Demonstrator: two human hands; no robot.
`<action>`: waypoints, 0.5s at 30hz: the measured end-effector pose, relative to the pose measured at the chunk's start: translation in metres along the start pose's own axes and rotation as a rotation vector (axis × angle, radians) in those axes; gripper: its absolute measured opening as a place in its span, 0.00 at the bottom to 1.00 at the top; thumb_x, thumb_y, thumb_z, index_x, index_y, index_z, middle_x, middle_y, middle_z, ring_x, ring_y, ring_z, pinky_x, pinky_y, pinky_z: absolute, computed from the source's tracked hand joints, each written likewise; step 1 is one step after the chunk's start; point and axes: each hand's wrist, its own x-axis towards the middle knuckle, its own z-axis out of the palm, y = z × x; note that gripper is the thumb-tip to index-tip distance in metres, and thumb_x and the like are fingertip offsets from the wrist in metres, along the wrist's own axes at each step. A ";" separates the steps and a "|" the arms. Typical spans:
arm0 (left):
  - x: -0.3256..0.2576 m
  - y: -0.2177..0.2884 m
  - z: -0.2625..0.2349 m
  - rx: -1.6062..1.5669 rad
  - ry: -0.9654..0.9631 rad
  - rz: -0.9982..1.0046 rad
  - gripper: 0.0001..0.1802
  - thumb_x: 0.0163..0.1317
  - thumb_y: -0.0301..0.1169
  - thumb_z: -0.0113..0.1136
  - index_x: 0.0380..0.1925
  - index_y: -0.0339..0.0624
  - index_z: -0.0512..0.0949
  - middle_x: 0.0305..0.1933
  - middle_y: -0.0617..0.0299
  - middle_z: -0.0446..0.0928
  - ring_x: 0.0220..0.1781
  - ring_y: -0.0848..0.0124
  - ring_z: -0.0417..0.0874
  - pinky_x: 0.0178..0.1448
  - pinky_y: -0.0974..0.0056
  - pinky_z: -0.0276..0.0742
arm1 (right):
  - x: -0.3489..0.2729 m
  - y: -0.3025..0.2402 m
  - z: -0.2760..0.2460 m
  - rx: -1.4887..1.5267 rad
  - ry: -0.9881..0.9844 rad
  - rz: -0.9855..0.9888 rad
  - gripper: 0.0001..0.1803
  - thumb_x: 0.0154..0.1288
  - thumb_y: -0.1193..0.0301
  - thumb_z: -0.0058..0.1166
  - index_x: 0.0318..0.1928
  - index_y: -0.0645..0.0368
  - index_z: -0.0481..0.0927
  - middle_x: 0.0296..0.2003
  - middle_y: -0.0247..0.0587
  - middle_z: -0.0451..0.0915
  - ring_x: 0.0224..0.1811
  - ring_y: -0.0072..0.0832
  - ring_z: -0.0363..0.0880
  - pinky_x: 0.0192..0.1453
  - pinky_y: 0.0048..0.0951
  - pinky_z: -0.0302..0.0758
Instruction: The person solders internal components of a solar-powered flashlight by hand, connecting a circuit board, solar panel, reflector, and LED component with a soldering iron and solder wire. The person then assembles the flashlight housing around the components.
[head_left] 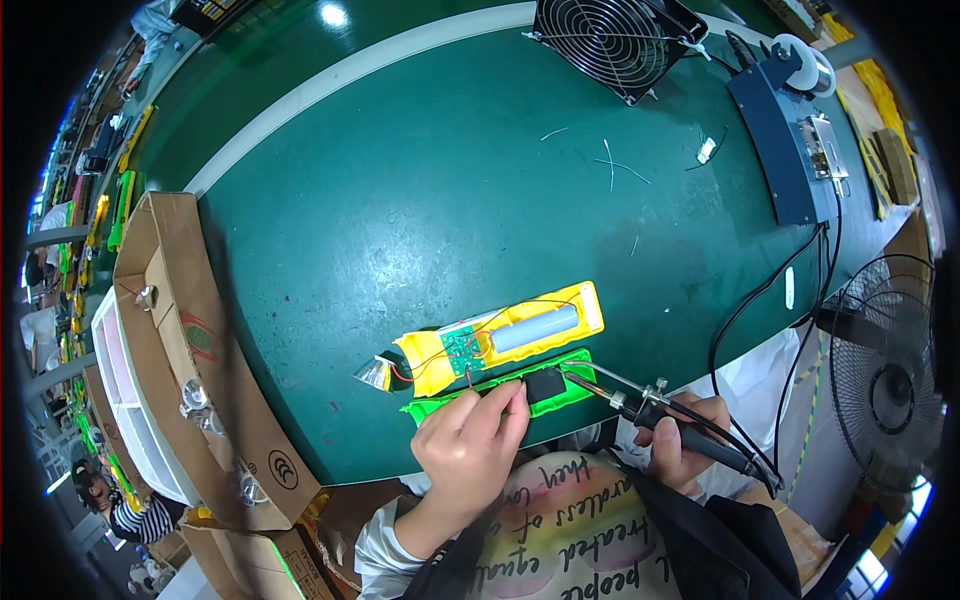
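Observation:
My right hand [680, 440] is wrapped round a black soldering iron [700, 440] with a thin metal feed tube clamped along it. Its tip points left, over the right end of a green plastic housing half [575, 385]. A black rectangular part [545, 384] lies in that housing. Beside this part, the fingers of my left hand [465, 440] are pinched together at the housing; what they hold is hidden. Just beyond lies a yellow housing half [592, 305] with a cylindrical battery [535, 328] and a green circuit board [462, 350]. Wires run from the board to a shiny reflector [375, 373].
At the left stands a cardboard box [225, 370] with clear reflectors. A black fan [615, 45] stands at the far edge. A dark soldering unit with a solder spool [810, 70] is at the right, its black cables [745, 300] hanging near my right hand. Wire scraps [612, 165] lie on the green mat.

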 end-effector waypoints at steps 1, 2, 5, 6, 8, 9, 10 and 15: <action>0.000 0.000 0.000 0.002 0.002 -0.006 0.07 0.39 0.25 0.65 0.22 0.45 0.77 0.11 0.67 0.62 0.11 0.72 0.65 0.16 0.69 0.60 | 0.000 0.001 -0.001 -0.021 -0.014 -0.018 0.13 0.51 0.75 0.52 0.28 0.63 0.60 0.14 0.42 0.72 0.15 0.23 0.70 0.21 0.21 0.67; 0.000 0.001 0.000 -0.011 0.007 -0.012 0.07 0.39 0.24 0.65 0.22 0.44 0.78 0.11 0.66 0.62 0.11 0.72 0.64 0.15 0.69 0.59 | 0.000 0.001 0.001 -0.018 -0.015 -0.016 0.13 0.51 0.75 0.52 0.28 0.63 0.60 0.14 0.42 0.72 0.15 0.23 0.70 0.21 0.21 0.67; 0.000 0.002 -0.001 -0.016 0.011 -0.018 0.07 0.40 0.22 0.64 0.22 0.42 0.79 0.10 0.64 0.62 0.10 0.73 0.62 0.15 0.69 0.58 | 0.001 0.001 0.007 -0.057 0.059 -0.039 0.17 0.53 0.65 0.51 0.27 0.64 0.60 0.12 0.39 0.68 0.09 0.18 0.66 0.14 0.16 0.62; 0.001 0.002 -0.001 -0.024 0.010 -0.014 0.07 0.40 0.22 0.64 0.22 0.42 0.79 0.10 0.64 0.63 0.10 0.73 0.62 0.15 0.69 0.58 | 0.001 -0.003 0.007 -0.067 0.080 -0.027 0.17 0.52 0.63 0.51 0.27 0.63 0.60 0.13 0.39 0.68 0.09 0.18 0.66 0.14 0.16 0.62; 0.000 0.002 0.000 -0.026 0.005 -0.015 0.07 0.40 0.22 0.64 0.22 0.42 0.79 0.10 0.64 0.63 0.10 0.73 0.62 0.15 0.69 0.58 | 0.001 -0.007 0.007 -0.075 0.100 -0.014 0.18 0.52 0.62 0.52 0.26 0.63 0.60 0.13 0.40 0.68 0.08 0.18 0.65 0.13 0.15 0.61; 0.000 0.001 0.000 -0.022 0.003 -0.017 0.07 0.40 0.22 0.64 0.23 0.42 0.79 0.10 0.64 0.63 0.10 0.73 0.62 0.15 0.69 0.58 | 0.002 -0.007 0.008 -0.083 0.148 -0.044 0.19 0.52 0.60 0.51 0.26 0.62 0.60 0.12 0.38 0.67 0.08 0.18 0.63 0.13 0.16 0.61; 0.000 0.001 0.000 -0.021 0.003 -0.018 0.07 0.40 0.22 0.64 0.23 0.42 0.79 0.10 0.64 0.63 0.10 0.73 0.62 0.15 0.69 0.58 | 0.002 -0.007 0.008 -0.090 0.196 -0.073 0.20 0.52 0.59 0.51 0.25 0.61 0.60 0.11 0.37 0.66 0.08 0.18 0.62 0.12 0.16 0.60; 0.000 0.000 -0.001 0.016 0.001 0.004 0.07 0.39 0.25 0.65 0.22 0.45 0.77 0.11 0.67 0.61 0.11 0.72 0.65 0.15 0.68 0.60 | 0.012 -0.003 0.001 0.058 0.336 -0.090 0.20 0.53 0.60 0.54 0.28 0.60 0.59 0.16 0.41 0.68 0.09 0.19 0.65 0.14 0.17 0.66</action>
